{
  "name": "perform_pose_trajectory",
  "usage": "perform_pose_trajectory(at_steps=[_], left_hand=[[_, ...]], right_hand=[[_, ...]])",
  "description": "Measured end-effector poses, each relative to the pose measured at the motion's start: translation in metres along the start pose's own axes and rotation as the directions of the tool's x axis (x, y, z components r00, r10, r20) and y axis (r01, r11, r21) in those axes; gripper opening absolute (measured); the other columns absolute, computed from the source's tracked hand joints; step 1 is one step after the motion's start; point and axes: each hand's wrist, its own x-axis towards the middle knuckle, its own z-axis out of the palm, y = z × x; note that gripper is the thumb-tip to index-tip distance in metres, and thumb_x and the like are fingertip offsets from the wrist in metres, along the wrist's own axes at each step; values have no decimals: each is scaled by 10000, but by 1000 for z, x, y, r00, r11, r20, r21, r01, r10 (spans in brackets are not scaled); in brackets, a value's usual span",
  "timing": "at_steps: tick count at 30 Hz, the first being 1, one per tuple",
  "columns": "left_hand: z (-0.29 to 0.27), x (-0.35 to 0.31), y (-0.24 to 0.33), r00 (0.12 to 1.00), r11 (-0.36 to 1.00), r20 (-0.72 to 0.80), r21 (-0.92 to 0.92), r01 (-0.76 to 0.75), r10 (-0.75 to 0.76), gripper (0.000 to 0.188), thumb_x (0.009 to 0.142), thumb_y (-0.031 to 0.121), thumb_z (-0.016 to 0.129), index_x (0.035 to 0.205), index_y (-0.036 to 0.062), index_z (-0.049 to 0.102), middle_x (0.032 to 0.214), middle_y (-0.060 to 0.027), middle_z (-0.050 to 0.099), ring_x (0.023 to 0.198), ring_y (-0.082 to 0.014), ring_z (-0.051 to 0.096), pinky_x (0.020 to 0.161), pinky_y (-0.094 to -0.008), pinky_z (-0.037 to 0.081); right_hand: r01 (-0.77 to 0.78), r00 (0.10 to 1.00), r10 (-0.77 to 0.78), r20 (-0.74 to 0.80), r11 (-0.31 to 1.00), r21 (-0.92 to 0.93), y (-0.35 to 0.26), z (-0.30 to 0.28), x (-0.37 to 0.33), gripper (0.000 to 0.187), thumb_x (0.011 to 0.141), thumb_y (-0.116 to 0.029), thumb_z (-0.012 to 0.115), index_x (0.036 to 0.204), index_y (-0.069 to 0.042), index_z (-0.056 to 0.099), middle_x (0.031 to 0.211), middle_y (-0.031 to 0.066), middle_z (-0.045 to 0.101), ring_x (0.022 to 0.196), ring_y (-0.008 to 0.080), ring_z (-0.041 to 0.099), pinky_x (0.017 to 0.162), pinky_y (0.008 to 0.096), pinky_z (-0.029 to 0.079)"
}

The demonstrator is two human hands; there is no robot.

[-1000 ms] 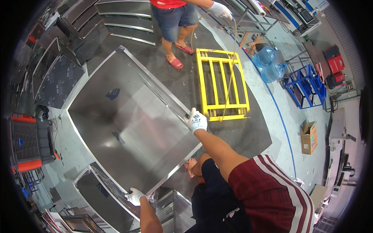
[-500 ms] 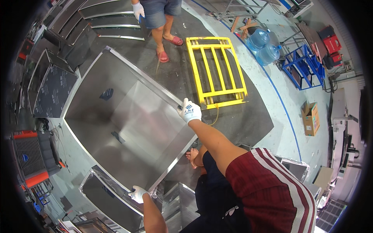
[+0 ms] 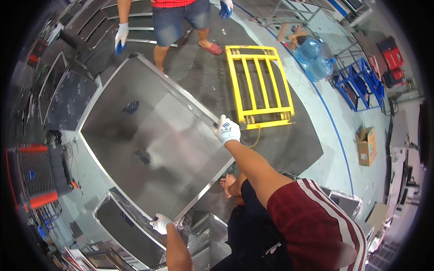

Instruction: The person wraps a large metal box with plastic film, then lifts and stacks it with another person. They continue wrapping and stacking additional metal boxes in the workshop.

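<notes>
In front of me a large shiny metal panel point(image 3: 156, 140) with folded-up edges lies tilted across the view. Two dark patches show on its surface. My left hand point(image 3: 161, 224), in a white glove, is closed on the panel's near corner. Farther up, my right hand point(image 3: 227, 130), gloved too, grips the right-hand edge, with its fingertips hidden behind the rim. Past the panel's far corner stands a co-worker in denim shorts point(image 3: 168, 25), with a gloved hand point(image 3: 121, 38) hanging near that corner, apart from it.
A yellow metal frame point(image 3: 254, 109) lies on the dark mat to the right. Beyond it are blue water bottles point(image 3: 319, 69), a blue rack point(image 3: 359, 86) and a cardboard box point(image 3: 366, 145). Another panel point(image 3: 129, 230) lies under my left hand. An orange-and-black cart point(image 3: 38, 176) stands at left.
The co-worker has stepped closer and to the left, toward the panel's far corner, and both of their gloved hands now show. My hands keep their holds while the view shifts slightly.
</notes>
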Motion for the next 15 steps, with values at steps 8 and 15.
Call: perform_pose_trajectory(at_steps=[8,15], left_hand=[[0,0,2,998,999,-31,5,52,-52,462,864,425,616,1177,86,633,1018,-185,740,857,-384,743,745,-506,592],[2,1,1,998,998,-29,6,62,-62,486,858,451,622,1185,93,629,1047,-188,729,893,-378,738,767,-498,592]], right_hand=[[-2,1000,2,17,1000,0,-5,-5,-2,479,858,-453,742,1082,-59,588,986,200,739,917,373,739,809,465,590],[-14,1000,15,25,1000,-15,-7,-4,-2,459,865,-439,739,1070,-57,589,981,208,742,911,383,739,816,474,589]])
